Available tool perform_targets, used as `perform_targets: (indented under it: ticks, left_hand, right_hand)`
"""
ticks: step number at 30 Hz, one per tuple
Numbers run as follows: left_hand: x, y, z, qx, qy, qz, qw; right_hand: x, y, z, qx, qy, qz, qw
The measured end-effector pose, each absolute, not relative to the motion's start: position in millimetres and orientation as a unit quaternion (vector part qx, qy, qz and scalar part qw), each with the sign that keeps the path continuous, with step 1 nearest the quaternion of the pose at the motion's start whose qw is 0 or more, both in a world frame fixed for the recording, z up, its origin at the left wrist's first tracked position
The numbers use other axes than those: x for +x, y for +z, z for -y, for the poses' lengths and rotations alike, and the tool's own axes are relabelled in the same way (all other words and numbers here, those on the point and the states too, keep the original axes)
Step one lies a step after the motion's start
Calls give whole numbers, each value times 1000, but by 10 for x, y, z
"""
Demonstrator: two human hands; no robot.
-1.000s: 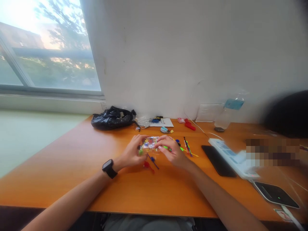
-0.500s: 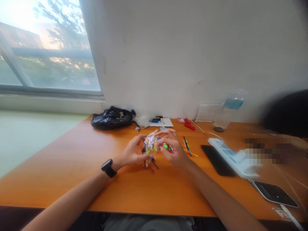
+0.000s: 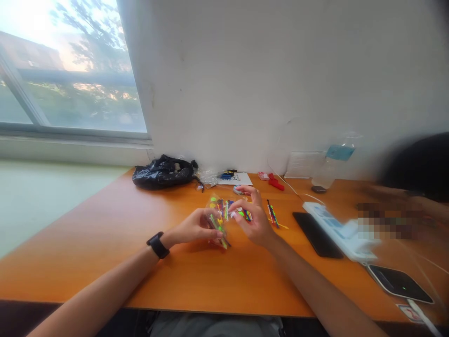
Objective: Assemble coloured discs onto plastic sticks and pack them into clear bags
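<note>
Head view: the left hand (image 3: 196,226) grips a clear plastic bag of small multicoloured pieces (image 3: 214,202), its thumb on the near side and its fingers curled around behind. The bag is upright but tilted, above the near-middle of the orange-brown wooden table (image 3: 224,285); whether its lower end touches the tabletop cannot be told. At the bag's right side, the right hand (image 3: 257,221) has thumb and forefinger bent toward each other, the other fingers raised and apart; whether the tips pinch the plastic is too small to tell.

Just behind the right fingers lie loose bright plastic pieces (image 3: 248,216), partly hidden. Right of that hand rests a cluster of thin coloured plastic sticks (image 3: 272,213). A black square-faced watch (image 3: 158,245) circles the left wrist.

Farther right are a flat black rectangular slab (image 3: 317,235) and, beside it, a long white-and-pale-blue case (image 3: 333,229). Near the wall sit a crumpled black plastic bag (image 3: 161,173), a white printed sheet (image 3: 242,178) and a red object (image 3: 276,182). At the far right, another person's forearm (image 3: 430,208) reaches over the table.
</note>
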State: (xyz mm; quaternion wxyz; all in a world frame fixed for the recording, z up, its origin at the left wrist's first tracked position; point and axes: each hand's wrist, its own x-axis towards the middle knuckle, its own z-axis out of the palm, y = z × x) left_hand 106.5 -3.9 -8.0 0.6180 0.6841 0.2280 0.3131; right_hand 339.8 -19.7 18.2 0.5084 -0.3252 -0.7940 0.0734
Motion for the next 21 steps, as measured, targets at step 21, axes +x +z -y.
perform_targets:
  ticks: [21]
  left_hand:
    - [1055,-189,-81,518,497,-291,632]
  right_hand:
    - [3405,-139,22,-434,174,845,259]
